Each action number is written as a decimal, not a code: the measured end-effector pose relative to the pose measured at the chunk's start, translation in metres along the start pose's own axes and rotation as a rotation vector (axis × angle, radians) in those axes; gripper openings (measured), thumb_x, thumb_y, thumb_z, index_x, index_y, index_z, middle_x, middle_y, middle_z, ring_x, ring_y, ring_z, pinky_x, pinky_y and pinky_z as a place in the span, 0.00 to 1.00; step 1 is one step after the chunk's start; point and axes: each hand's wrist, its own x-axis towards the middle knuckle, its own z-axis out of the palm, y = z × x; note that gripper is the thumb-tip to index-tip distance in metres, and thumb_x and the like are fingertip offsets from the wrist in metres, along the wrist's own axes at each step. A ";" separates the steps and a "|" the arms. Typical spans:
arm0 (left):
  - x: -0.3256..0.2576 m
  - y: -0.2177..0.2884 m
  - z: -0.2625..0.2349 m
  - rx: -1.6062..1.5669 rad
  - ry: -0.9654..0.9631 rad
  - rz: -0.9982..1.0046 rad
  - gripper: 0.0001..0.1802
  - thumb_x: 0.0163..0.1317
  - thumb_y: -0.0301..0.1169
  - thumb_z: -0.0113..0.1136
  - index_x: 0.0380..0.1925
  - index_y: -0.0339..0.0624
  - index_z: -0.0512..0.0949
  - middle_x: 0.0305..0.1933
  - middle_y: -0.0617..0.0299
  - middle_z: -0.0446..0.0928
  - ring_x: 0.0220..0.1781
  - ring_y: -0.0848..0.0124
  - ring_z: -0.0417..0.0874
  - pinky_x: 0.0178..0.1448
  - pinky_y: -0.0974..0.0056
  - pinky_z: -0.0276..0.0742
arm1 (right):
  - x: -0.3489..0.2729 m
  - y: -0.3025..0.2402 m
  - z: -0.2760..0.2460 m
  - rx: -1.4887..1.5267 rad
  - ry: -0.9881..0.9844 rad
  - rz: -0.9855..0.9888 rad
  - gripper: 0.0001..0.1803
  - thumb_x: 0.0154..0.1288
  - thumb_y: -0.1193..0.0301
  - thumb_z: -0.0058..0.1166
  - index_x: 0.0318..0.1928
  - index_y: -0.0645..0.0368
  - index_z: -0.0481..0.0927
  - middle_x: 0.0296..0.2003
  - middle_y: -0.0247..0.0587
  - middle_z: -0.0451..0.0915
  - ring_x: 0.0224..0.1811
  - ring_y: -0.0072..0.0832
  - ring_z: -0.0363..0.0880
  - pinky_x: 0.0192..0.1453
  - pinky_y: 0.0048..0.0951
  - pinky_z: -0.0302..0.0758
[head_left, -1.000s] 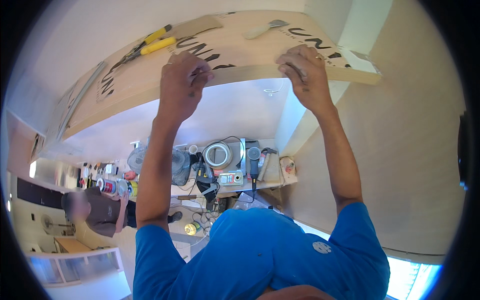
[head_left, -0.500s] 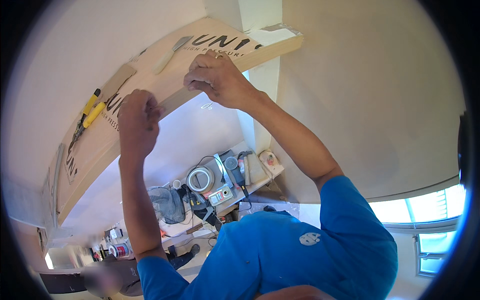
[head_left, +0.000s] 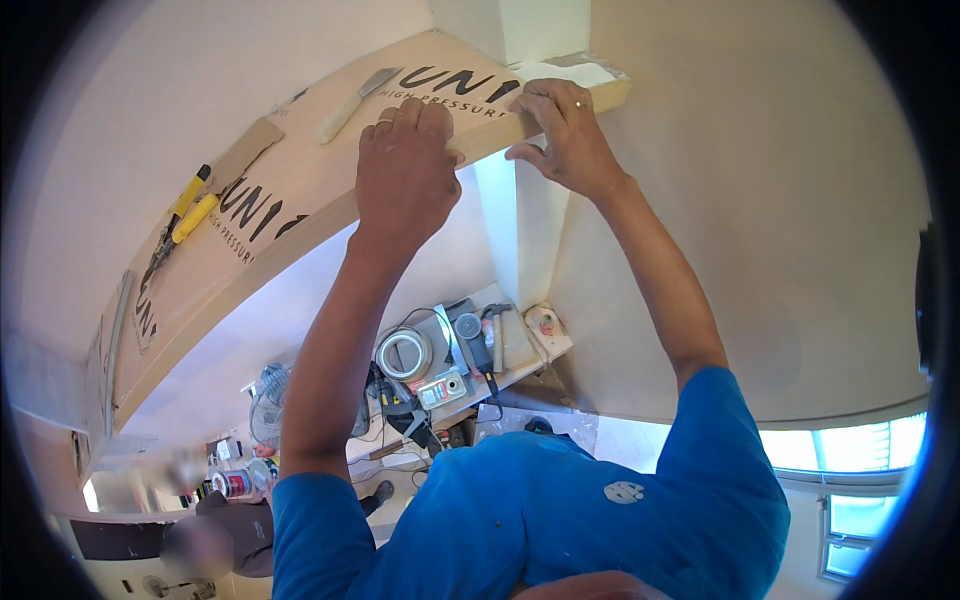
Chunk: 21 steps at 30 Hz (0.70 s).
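Observation:
A long board (head_left: 285, 185) with a pale wooden front edge and black print on top runs across the upper left. My left hand (head_left: 408, 180) is closed at this edge, fingers curled; whatever it may hold is hidden. Farther right, my right hand (head_left: 572, 140) is at the board's edge near its end, its bent fingers on top and its thumb spread away below. A putty knife (head_left: 355, 105) with a pale handle lies on the board behind my left hand. Yellow-handled snips (head_left: 182, 220) rest farther left.
Below the board, a table (head_left: 520, 372) carries a roll of tape (head_left: 403, 354), an angle grinder (head_left: 474, 345), a hammer (head_left: 497, 325) and cables. A fan (head_left: 268, 405) stands left of it. Another person (head_left: 235, 535) is at the lower left. A wall rises on the right.
Both hands have moved right along the board's edge. My right hand has opened from a pinch, its thumb now apart from the fingers. The left hand stays closed.

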 end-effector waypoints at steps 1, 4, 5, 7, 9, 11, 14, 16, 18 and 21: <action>0.000 0.000 0.000 -0.035 0.017 0.012 0.17 0.57 0.29 0.75 0.42 0.43 0.76 0.45 0.56 0.79 0.50 0.52 0.82 0.55 0.49 0.73 | -0.006 0.005 0.007 -0.053 0.027 -0.022 0.35 0.48 0.70 0.80 0.59 0.51 0.80 0.56 0.37 0.80 0.64 0.41 0.76 0.72 0.47 0.67; 0.000 -0.004 0.000 -0.125 0.012 0.016 0.16 0.57 0.27 0.74 0.40 0.43 0.75 0.41 0.55 0.79 0.47 0.51 0.82 0.53 0.47 0.74 | -0.009 0.014 0.017 -0.071 0.062 -0.071 0.36 0.45 0.72 0.79 0.58 0.50 0.80 0.58 0.38 0.80 0.64 0.41 0.77 0.73 0.48 0.66; 0.002 -0.004 -0.003 -0.147 -0.025 0.001 0.16 0.56 0.27 0.74 0.40 0.43 0.75 0.41 0.55 0.78 0.46 0.51 0.82 0.52 0.47 0.74 | -0.009 0.016 0.018 -0.052 0.068 -0.084 0.36 0.45 0.73 0.79 0.58 0.50 0.80 0.58 0.38 0.80 0.64 0.41 0.77 0.73 0.48 0.66; -0.002 -0.006 -0.004 -0.176 -0.019 0.001 0.17 0.55 0.27 0.74 0.39 0.43 0.75 0.41 0.54 0.78 0.45 0.50 0.82 0.51 0.46 0.74 | -0.007 0.019 0.021 -0.033 0.076 -0.120 0.36 0.44 0.73 0.80 0.57 0.50 0.80 0.59 0.38 0.80 0.64 0.41 0.77 0.72 0.48 0.66; -0.003 -0.013 0.004 -0.181 0.052 0.047 0.17 0.55 0.28 0.75 0.39 0.44 0.75 0.40 0.54 0.78 0.45 0.49 0.82 0.49 0.45 0.74 | -0.010 0.022 0.023 -0.015 0.098 -0.138 0.37 0.44 0.74 0.80 0.58 0.50 0.79 0.59 0.39 0.80 0.64 0.42 0.77 0.72 0.49 0.67; -0.006 -0.020 0.020 -0.171 0.225 0.123 0.16 0.55 0.30 0.74 0.39 0.44 0.76 0.40 0.54 0.78 0.46 0.49 0.82 0.49 0.45 0.74 | -0.010 0.027 0.026 -0.016 0.126 -0.150 0.40 0.43 0.74 0.81 0.60 0.50 0.78 0.59 0.40 0.79 0.63 0.44 0.77 0.70 0.50 0.68; -0.003 -0.012 0.007 -0.195 0.101 0.046 0.15 0.57 0.32 0.73 0.41 0.44 0.78 0.41 0.54 0.79 0.47 0.50 0.83 0.51 0.45 0.75 | -0.013 0.027 0.026 -0.084 0.111 -0.096 0.40 0.45 0.74 0.82 0.61 0.51 0.76 0.59 0.43 0.77 0.63 0.45 0.76 0.69 0.51 0.68; -0.003 -0.009 0.003 -0.216 0.093 0.043 0.13 0.59 0.32 0.72 0.41 0.45 0.78 0.43 0.53 0.80 0.47 0.51 0.83 0.52 0.45 0.75 | -0.014 0.028 0.028 -0.087 0.136 -0.101 0.39 0.47 0.73 0.82 0.60 0.51 0.76 0.59 0.42 0.76 0.63 0.45 0.75 0.68 0.50 0.68; -0.008 -0.011 -0.002 -0.103 0.097 0.037 0.11 0.62 0.31 0.71 0.41 0.45 0.79 0.43 0.54 0.80 0.48 0.51 0.83 0.53 0.45 0.76 | -0.013 0.030 0.033 -0.085 0.150 -0.104 0.37 0.51 0.72 0.82 0.60 0.51 0.76 0.59 0.42 0.76 0.63 0.44 0.74 0.69 0.49 0.68; -0.023 -0.027 -0.012 -0.050 0.134 0.032 0.08 0.64 0.30 0.69 0.41 0.45 0.80 0.43 0.55 0.81 0.50 0.51 0.83 0.55 0.46 0.76 | -0.012 0.030 0.036 -0.060 0.166 -0.127 0.36 0.52 0.73 0.81 0.61 0.52 0.76 0.60 0.43 0.75 0.63 0.43 0.74 0.69 0.49 0.67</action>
